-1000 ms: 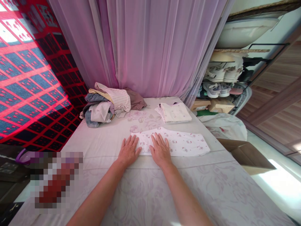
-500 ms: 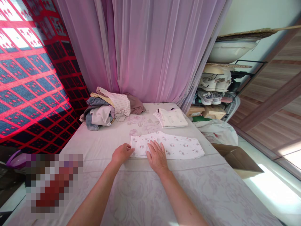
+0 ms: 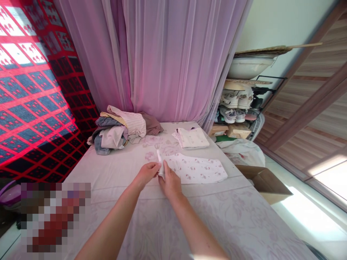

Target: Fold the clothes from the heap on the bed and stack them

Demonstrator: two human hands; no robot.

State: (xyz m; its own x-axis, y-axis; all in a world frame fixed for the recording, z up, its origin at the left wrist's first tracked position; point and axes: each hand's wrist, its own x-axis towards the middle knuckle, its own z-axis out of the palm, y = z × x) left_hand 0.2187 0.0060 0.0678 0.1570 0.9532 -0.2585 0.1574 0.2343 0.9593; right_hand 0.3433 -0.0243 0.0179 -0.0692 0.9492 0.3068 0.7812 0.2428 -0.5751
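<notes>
Fingers (image 3: 155,167) of both hands close narrowly on the raised left end of a white floral-print cloth (image 3: 196,169); left hand (image 3: 145,175) pinches from the side, right hand (image 3: 170,183) from the front. Cloth lies flat on the bed sheet (image 3: 217,216); folded white stack (image 3: 191,138) just beyond, clothes pile (image 3: 116,130) further left.

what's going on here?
A person is handling a white garment with a small pink print on a bed. The left hand and right hand hold its left end, which stands raised between them, while the rest lies flat. A folded stack of cream cloth lies beyond it, and a heap of mixed clothes sits further left, by a sheer lilac curtain.
</notes>
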